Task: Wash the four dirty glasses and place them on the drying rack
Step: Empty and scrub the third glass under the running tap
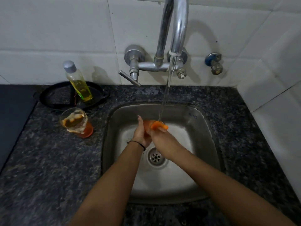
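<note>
There is just the one view, looking down from the head at a metal sink (195,128) set in a dark speckled counter (48,160).

In the middle of the frame, two bare arms reach into the sink. The left hand (140,134) and the right hand (158,137) meet around an orange glass (147,126), held over the sink bowl, just above the drain (156,156). The left hand wraps round the left side of the glass, with one finger sticking up. The right hand is at the glass's right end. Its fingers are blurred and look orange, so I cannot tell if they are apart or together. The left wrist has a thin black band (137,143).

A shiny tap (178,30) comes down from the top of the frame. Its water (166,95) falls right onto the orange glass.

On the counter, left of the sink, stands a soapy glass (75,122), upright, with an orange bottom. Behind it, a bottle (78,82) of yellow liquid stands in a black pan (53,97).
</note>
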